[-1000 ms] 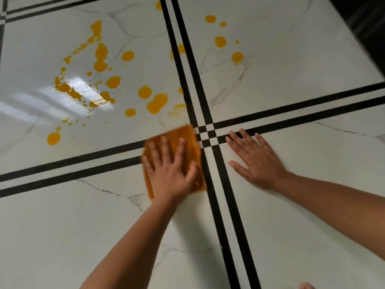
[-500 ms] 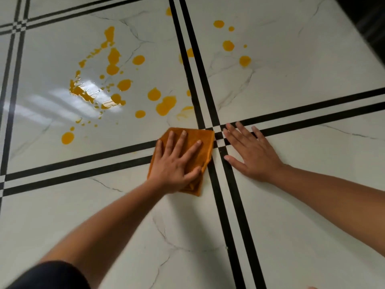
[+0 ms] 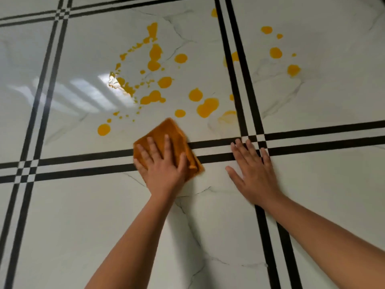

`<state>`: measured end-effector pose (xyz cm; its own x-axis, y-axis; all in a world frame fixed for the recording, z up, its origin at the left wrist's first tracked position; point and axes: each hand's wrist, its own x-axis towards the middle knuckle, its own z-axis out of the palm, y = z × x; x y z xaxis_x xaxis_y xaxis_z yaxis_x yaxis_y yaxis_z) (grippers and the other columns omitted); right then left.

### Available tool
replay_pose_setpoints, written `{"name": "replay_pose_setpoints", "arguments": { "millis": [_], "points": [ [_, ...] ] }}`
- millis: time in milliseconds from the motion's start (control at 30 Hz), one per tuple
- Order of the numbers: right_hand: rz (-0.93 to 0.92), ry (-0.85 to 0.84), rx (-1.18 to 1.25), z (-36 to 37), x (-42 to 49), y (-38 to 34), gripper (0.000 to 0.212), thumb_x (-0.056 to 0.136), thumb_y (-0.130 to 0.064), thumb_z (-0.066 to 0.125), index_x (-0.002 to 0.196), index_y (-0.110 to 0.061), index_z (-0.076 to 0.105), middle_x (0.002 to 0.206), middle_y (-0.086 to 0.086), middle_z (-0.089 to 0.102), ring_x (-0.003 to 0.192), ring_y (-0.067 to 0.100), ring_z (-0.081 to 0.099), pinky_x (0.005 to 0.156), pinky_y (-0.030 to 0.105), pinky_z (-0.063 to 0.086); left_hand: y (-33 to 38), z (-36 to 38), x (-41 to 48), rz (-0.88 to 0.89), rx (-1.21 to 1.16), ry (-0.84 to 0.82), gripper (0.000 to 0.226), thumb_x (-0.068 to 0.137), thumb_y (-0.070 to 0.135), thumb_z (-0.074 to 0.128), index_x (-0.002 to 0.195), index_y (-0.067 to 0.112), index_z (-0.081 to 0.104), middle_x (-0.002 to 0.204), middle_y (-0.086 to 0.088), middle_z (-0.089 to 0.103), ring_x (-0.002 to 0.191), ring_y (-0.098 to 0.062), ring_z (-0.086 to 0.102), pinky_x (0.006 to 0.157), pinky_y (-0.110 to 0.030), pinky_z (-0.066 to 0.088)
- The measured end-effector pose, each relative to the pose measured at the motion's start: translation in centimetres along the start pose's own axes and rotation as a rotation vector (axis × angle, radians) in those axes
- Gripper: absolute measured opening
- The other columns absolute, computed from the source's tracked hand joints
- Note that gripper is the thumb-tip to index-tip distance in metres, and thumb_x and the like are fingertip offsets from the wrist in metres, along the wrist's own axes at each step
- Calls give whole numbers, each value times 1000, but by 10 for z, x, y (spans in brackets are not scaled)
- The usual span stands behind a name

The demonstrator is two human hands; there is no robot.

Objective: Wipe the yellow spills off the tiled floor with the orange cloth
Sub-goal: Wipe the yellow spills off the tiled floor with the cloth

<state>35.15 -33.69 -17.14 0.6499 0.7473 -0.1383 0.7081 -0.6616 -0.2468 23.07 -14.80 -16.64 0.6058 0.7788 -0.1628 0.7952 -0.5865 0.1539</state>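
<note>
A person's left hand point(image 3: 164, 167) presses flat, fingers spread, on a folded orange cloth point(image 3: 173, 138) lying across the black grout bands of the glossy white marble-look tiled floor point(image 3: 208, 236); the grip is an open palm pinning the cloth, not a clench. The right hand point(image 3: 253, 174), open and empty, braces on the floor just beside it. Yellow spills point(image 3: 207, 107) lie beyond the fingertips. The cloth's long axis runs diagonally, its far corner pointing toward them. Even downward pressure and overlapping strokes would likely lift them without smearing.

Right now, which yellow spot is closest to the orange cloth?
The small round spot just beyond the cloth's far corner; the bigger double blob lies farther right.
</note>
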Motion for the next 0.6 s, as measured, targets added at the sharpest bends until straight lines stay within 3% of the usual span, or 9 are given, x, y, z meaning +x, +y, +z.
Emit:
{"name": "replay_pose_setpoints", "arguments": {
  "millis": [67,133,167,267,300,467,600],
  "points": [
    [25,3,0,5,-1,-10,70,92,-58,7,148,-18,17,152,-4,9,143,14,5,113,38,-5,3,7,-25,296,57,-11,70,82,68,15,146,41,6,157,-5,-3,142,-32,-15,111,-51,-11],
    [48,1,-11,4,-1,-15,70,90,-59,7,148,-19,9,153,-5,2,143,14,-1,113,36,-9,-8,7,-23,432,96,-52,70,81,70,16,145,45,2,157,-1,-4,142,-28,-16,112,-50,-9],
    [52,-9,-9,3,-1,-16,70,89,-59,5,147,-21,4,153,-7,-1,143,13,-5,113,35,-11,-16,4,-11,390,70,-48,71,79,71,16,144,46,2,158,-1,-4,143,-27,-15,113,-50,-8],
    [62,-30,2,3,-2,-17,67,87,-58,1,145,-24,-5,152,-9,-8,142,10,-12,113,35,-13,-38,-8,17,42,-17,-45,72,79,70,14,144,45,1,158,-1,-6,142,-27,-16,113,-51,-9],
    [64,-31,0,3,-2,-18,67,87,-58,1,145,-24,-5,152,-9,-8,142,10,-13,113,35,-12,-39,-9,12,13,-13,-44,71,80,70,14,145,45,0,158,-2,-8,142,-28,-18,112,-51,-11],
    [74,-24,-17,4,-2,-21,70,88,-58,3,147,-21,-2,156,-4,-1,143,13,-10,115,39,-8,-35,1,-38,537,136,-110,68,83,72,13,144,47,-4,157,0,-6,141,-26,-19,112,-50,-10],
    [66,7,61,-2,-3,-33,73,88,-56,6,149,-18,7,158,-1,2,142,10,-10,115,36,-9,-43,-10,-6,482,73,-115,69,81,71,12,143,48,-7,156,6,-11,140,-18,-24,113,-44,-14]
  ]
}}
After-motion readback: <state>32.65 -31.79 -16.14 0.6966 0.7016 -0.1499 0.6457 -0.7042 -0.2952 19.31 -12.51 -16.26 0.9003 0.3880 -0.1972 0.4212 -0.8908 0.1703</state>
